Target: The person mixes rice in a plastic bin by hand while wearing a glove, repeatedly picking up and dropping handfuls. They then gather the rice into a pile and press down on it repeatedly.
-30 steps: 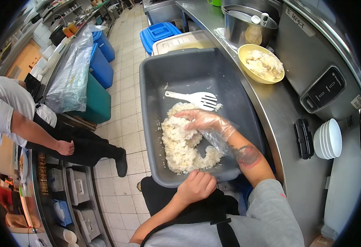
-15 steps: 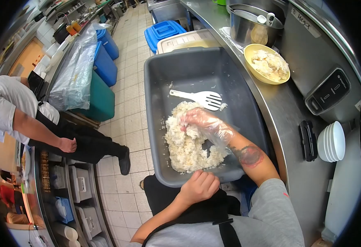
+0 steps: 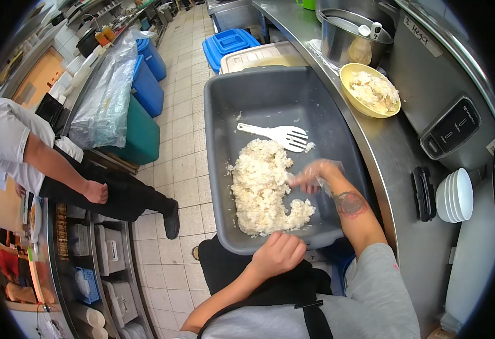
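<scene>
A heap of cooked white rice [image 3: 261, 186] lies in a large grey plastic tub [image 3: 225, 99]. My right hand [image 3: 315, 174], in a clear plastic glove, is over the tub just right of the heap. Its fingers look apart, with nothing seen in them, though they are slightly blurred. My left hand [image 3: 279, 253], bare, is closed over the tub's near rim. A white slotted spatula [image 3: 286, 137] rests flat on the tub floor beyond the rice, its handle toward the left.
On the steel counter [image 3: 391, 164] to the right stand a yellow bowl of rice [image 3: 366, 107], a large metal pot [image 3: 335, 51] and stacked white bowls [image 3: 455, 195]. Lidded bins [image 3: 230, 48] are behind the tub. Another person [image 3: 49, 152] stands at the left, beyond the tiled floor.
My right hand has come off the top of the rice and moved right, leaving the heap uncovered. My left hand stays on the rim. The view has shifted slightly.
</scene>
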The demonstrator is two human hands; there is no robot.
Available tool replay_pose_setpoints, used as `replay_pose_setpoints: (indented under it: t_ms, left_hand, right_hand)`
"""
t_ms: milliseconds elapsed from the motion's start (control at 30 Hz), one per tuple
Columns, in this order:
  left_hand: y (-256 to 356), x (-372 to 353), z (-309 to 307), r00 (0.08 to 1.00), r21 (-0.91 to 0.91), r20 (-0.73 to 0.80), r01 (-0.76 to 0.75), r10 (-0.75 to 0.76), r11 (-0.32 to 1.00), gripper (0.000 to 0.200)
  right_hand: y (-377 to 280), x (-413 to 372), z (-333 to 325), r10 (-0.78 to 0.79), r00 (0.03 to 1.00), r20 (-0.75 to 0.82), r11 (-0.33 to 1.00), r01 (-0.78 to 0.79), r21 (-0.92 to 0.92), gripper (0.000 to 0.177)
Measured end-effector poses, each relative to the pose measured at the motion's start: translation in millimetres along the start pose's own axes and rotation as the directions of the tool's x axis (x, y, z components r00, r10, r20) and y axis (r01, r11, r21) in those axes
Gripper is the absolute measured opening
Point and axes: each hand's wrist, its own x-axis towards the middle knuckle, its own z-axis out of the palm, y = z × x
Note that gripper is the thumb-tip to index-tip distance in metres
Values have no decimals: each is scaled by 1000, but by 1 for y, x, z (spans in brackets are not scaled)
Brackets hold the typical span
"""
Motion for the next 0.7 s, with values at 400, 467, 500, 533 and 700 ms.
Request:
replay_pose_setpoints:
  t_ms: [400, 467, 500, 533, 700]
  left_hand:
    - [-1, 0, 1, 1000, 2, 7, -2, 2, 1000, 20]
    - [-1, 0, 2, 1000, -2, 5, -2, 2, 1000, 20]
    - [-1, 0, 2, 1000, -3, 0, -3, 3, 1000, 20]
    - [-2, 0, 2, 1000, -3, -5, -4, 4, 1000, 20]
    - [-2, 1, -2, 1000, -20, 13, -1, 1, 1000, 20]
  right_hand:
    - [-65, -28, 50, -124, 945, 303, 981, 163, -109, 67]
    - [-71, -46, 33, -344, 855, 389, 938, 331, 102, 51]
    - [-68, -40, 25, -561, 744, 362, 826, 476, 302, 50]
    - [-66, -36, 20, -746, 602, 285, 654, 582, 484, 49]
    - [-94, -91, 26, -736, 569, -367, 393, 800, 453, 43]
